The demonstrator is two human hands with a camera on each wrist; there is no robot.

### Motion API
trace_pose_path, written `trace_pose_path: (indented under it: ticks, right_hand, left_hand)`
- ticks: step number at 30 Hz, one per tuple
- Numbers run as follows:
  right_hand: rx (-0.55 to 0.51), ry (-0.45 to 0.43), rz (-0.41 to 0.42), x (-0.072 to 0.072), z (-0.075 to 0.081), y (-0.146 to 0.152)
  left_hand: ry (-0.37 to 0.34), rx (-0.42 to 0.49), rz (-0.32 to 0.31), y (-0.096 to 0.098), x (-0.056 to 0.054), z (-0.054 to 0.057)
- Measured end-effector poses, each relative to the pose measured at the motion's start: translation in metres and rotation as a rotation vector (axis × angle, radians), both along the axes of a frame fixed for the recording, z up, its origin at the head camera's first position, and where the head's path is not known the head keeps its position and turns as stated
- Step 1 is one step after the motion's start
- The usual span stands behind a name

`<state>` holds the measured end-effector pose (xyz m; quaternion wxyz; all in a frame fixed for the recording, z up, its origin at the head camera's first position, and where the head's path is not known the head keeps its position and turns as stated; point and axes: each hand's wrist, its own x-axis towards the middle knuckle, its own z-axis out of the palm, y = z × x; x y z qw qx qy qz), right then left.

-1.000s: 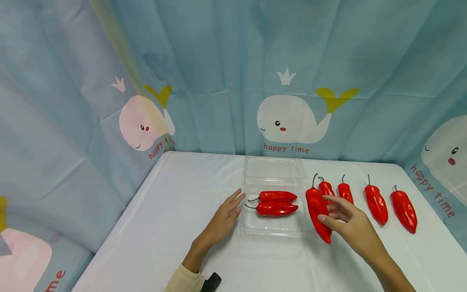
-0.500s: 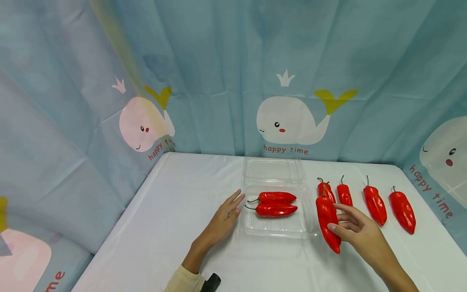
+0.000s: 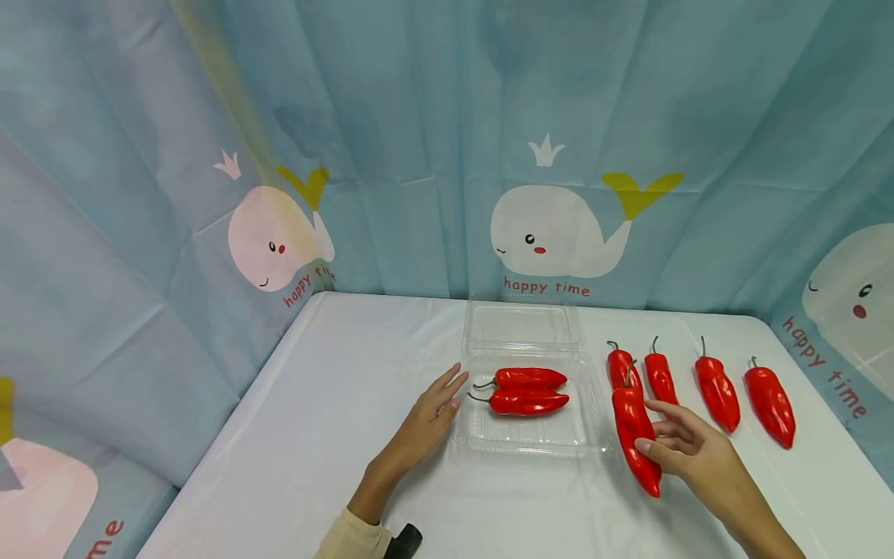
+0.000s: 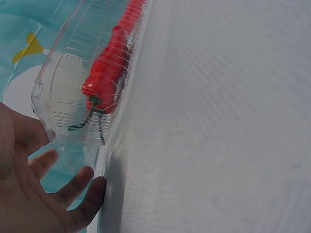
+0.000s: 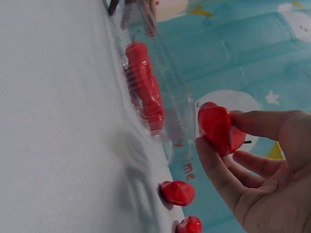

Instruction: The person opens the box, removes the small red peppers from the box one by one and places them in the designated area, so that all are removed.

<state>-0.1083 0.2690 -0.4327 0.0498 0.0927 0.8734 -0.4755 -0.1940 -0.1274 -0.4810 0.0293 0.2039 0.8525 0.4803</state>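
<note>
Between thumb and fingers my right hand (image 3: 705,458) pinches a red pepper (image 3: 635,439), held above the table, stem away from me and tip toward me. In the right wrist view that pepper (image 5: 216,127) hangs clear of the cloth. Two red peppers (image 3: 528,402) lie side by side, stems left, in a clear plastic clamshell box (image 3: 524,446) whose lid (image 3: 524,322) is folded back. At the box's left edge rests my left hand (image 3: 422,423), fingers straight and spread, holding nothing. The left wrist view shows its fingers (image 4: 80,187) by the box's wall.
Several more red peppers stand in a row right of the box: one (image 3: 618,363) partly behind the held pepper, others (image 3: 660,376), (image 3: 718,394) and the rightmost pepper (image 3: 770,406). A white cloth covers the table (image 3: 335,404). A blue whale-print curtain (image 3: 412,217) hangs behind.
My right hand has moved the held pepper right and toward me, away from the box's right edge. My left hand and the two boxed peppers have stayed put.
</note>
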Motion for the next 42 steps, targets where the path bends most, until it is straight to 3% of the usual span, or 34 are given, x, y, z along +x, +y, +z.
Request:
trace_pose_path:
  ticks: [5, 18, 42]
  right_hand:
    - [-0.005, -0.088, -0.033, -0.005, -0.002, -0.001]
    - [0.001, -0.152, -0.04, -0.008, -0.006, 0.004]
    - [0.099, -0.236, 0.042, -0.013, -0.026, 0.016]
  left_hand:
    - [0.0, 0.0, -0.003, 0.0, -0.001, -0.001]
    - [0.003, 0.0, -0.006, -0.001, -0.002, -0.001]
    - [-0.005, 0.008, -0.006, -0.001, -0.002, -0.002]
